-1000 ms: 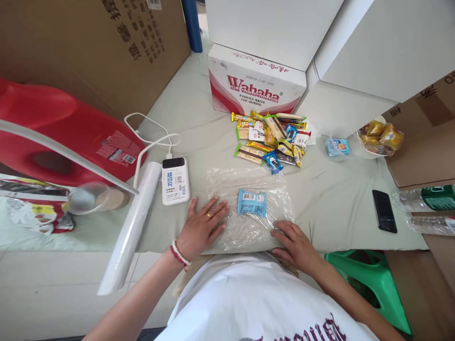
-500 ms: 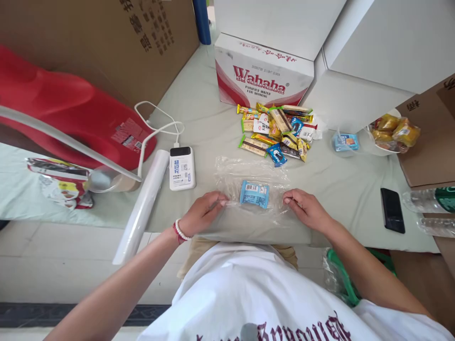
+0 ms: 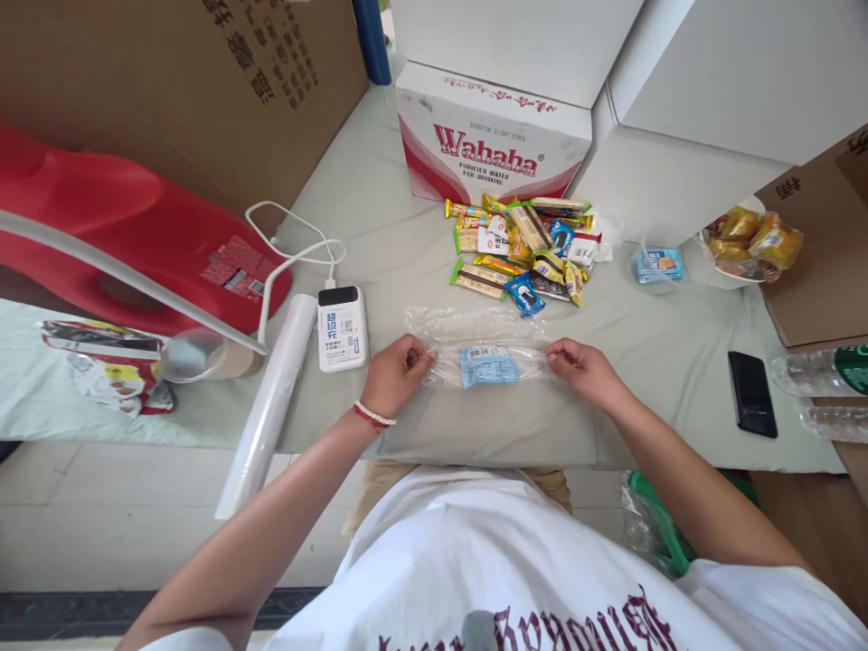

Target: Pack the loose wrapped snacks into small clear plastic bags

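Note:
A sheet of clear plastic wrap [image 3: 451,327] lies on the cloth-covered table in front of me. On it rests a light blue snack packet [image 3: 488,368], its lower part now under a fold of the film. My left hand [image 3: 401,369] pinches the film's edge left of the packet. To the right of it, my right hand [image 3: 581,369] has the other side of that edge between thumb and fingers. The film is stretched between both hands. Left of them lies a long roll of plastic wrap [image 3: 271,402], beside a white power bank [image 3: 343,328].
Several wrapped snacks [image 3: 522,249] are heaped before the Wahaba-style "Wahaha" carton [image 3: 495,136]. A wrapped blue packet [image 3: 657,265], a bowl of snacks [image 3: 746,249], a phone [image 3: 752,394] and bottles [image 3: 820,371] are at right. A red jug [image 3: 136,226] stands left.
Both hands have moved up and away from me, drawing the near edge of the film over the blue packet. The film's near side no longer lies spread toward me.

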{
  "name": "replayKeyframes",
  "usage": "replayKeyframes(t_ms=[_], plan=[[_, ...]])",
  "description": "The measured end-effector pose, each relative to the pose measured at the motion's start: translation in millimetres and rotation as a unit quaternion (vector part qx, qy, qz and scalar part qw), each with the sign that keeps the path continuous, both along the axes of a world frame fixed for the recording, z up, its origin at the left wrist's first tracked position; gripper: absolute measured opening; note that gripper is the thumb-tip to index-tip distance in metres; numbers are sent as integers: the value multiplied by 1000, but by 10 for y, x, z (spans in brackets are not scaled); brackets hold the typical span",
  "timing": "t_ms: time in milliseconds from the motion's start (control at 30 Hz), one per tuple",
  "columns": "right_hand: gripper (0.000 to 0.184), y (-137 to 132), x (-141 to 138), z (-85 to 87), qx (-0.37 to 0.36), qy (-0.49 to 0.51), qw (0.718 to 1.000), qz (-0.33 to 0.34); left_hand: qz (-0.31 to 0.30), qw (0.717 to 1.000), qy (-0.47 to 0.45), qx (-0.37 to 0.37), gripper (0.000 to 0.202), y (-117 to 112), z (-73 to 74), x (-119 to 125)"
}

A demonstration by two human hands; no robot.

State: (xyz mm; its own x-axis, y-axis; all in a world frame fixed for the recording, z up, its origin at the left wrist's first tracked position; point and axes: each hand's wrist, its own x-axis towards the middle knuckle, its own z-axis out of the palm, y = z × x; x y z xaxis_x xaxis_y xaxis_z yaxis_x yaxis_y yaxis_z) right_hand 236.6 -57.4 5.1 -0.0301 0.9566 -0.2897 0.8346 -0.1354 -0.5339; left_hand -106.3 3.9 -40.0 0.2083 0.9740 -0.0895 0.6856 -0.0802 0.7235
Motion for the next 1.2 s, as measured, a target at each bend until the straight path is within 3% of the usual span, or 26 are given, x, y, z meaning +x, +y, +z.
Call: replayKeyframes(t_ms=[67, 133, 233, 333, 367, 467, 567, 667, 733, 867, 1000, 1100, 1200], plan=[[26, 210, -34, 82, 20, -122, 992, -8, 27, 995, 74, 55, 25, 64, -68, 58], [30, 409, -186, 165, 80, -197, 977, 29, 55, 985, 121, 106, 35, 86, -133, 105], [39, 728, -555, 178, 130, -185, 965, 129, 99, 976, 137, 135, 59, 55, -194, 162], [64, 1067, -896, 63, 97, -186, 963, 172, 122, 976, 146, 106, 79, 14, -194, 222], [65, 1166, -972, 29, 70, -190, 964, 172, 126, 977, 147, 91, 83, 10, -183, 241], [39, 1335, -1063, 36, -5, -175, 970, 170, 129, 980, 144, 52, 84, 29, -142, 290], [32, 1213, -1027, 204, 17, -147, 965, 216, 132, 981, 138, 35, 64, 72, -116, 309], [39, 807, -988, 359, 69, -176, 925, 329, 115, 983, 138, 32, 25, 110, -114, 283], [49, 479, -977, 366, 72, -212, 899, 375, 107, 986, 125, 35, 11, 126, -108, 227], [64, 30, -951, 173, 70, -247, 901, 349, 107, 993, -38, -5, 10, 78, -14, 86], [62, -79, -939, -70, 102, -205, 917, 326, 71, 961, -248, -96, 13, -125, 168, 230], [45, -100, -910, -180, 134, -125, 936, 300, -18, 957, -279, -77, 23, -271, 220, 547], [39, -131, -775, -210, 157, 22, 950, 268, -52, 971, -231, -18, 29, -290, 146, 777]])
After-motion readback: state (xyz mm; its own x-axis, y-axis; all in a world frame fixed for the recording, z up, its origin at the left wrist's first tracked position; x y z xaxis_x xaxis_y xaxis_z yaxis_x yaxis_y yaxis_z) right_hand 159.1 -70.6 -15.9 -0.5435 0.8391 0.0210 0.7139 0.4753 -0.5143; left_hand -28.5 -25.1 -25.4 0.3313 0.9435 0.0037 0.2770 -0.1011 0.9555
